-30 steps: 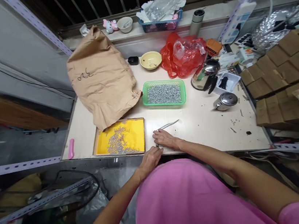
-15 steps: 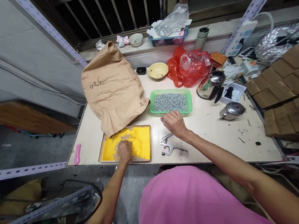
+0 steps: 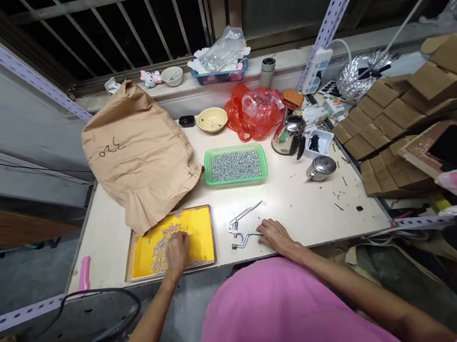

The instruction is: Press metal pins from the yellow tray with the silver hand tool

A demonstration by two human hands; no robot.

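Observation:
My left hand (image 3: 178,250) is closed over a shallow yellow-lined tray (image 3: 199,236), among small metal pins (image 3: 161,251) scattered on its left side. What its fingertips pinch, if anything, is hidden. My right hand (image 3: 275,235) rests low on the table, fingers extended and slightly bent, at the end of the lower handle of metal snap pliers (image 3: 241,239). The pliers lie with their handles apart and their jaws to the left. Behind them stands a green basket (image 3: 237,180) full of small metal pieces (image 3: 234,166).
A large brown paper bag (image 3: 138,160) overlaps the tray's back corner. A yellow bowl (image 3: 212,120), red plastic bag (image 3: 254,112), kettle (image 3: 288,136) and metal cup (image 3: 321,168) stand farther back. Cardboard boxes (image 3: 376,112) are stacked on the right; a pink-handled tool (image 3: 84,273) lies left.
My right hand has come down from in front of the green basket to the pliers' lower handle. My left hand stays over the tray. The view has shifted to the right.

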